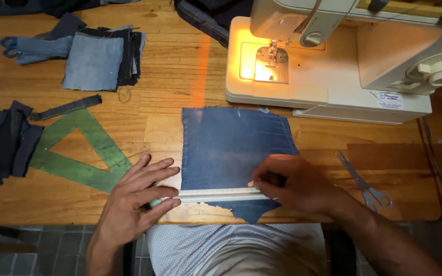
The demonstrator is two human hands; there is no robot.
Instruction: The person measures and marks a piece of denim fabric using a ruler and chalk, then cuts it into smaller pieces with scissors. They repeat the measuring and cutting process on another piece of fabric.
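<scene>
We hold a ruler [216, 194] across a denim piece [234, 153] on the tabletop [180, 71].

The denim is dark blue, squarish, frayed at its lower edge, lying just before the sewing machine [333, 56]. Our left hand [136, 197] lies flat, fingers spread, pressing the ruler's end; our right hand [292, 184] has its grip pinched together at the ruler's edge — what it pinches we cannot tell. A green set square [85, 153], denim scraps [98, 59] and scissors [364, 184] lie on the wooden boards — grey floor tiles below.
</scene>
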